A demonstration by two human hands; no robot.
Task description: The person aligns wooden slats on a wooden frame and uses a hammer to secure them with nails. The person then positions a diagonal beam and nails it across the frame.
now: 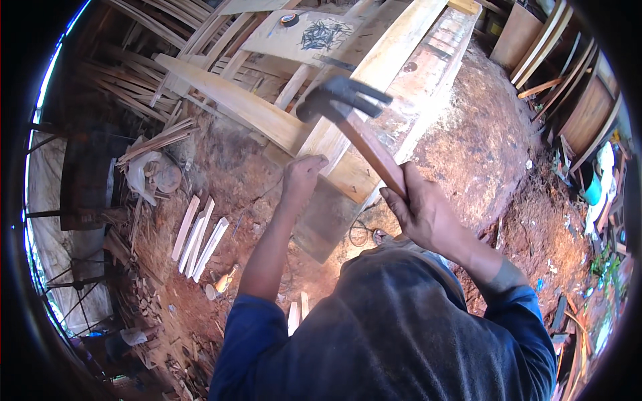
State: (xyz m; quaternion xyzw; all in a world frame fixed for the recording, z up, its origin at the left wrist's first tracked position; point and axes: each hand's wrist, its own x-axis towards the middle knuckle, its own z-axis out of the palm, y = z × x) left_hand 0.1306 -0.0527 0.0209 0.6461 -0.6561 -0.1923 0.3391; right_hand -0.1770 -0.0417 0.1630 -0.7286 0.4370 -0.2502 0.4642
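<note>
My right hand (pixel 424 207) grips the wooden handle of a claw hammer (pixel 374 150). Its dark head, slightly blurred, is raised over the boards with the claw pointing right. Below and left of the hammer, my left hand (pixel 304 177) is closed at the near end of a long pale wooden board (pixel 394 57). Whatever lies between those fingers is hidden. A second, tapered board (pixel 234 97) runs from the far left and meets the long board beside my left hand. Dark nails (pixel 326 33) lie heaped on a flat pale panel (pixel 271 41) farther back.
A roll of tape (pixel 289 20) lies near the nails. Several short wooden strips (pixel 194 240) rest on the reddish dirt floor at left. Stacked timber (pixel 134 80) fills the far left. More boards (pixel 588 113) lean at the right, beyond a large earthen mound (pixel 488 134).
</note>
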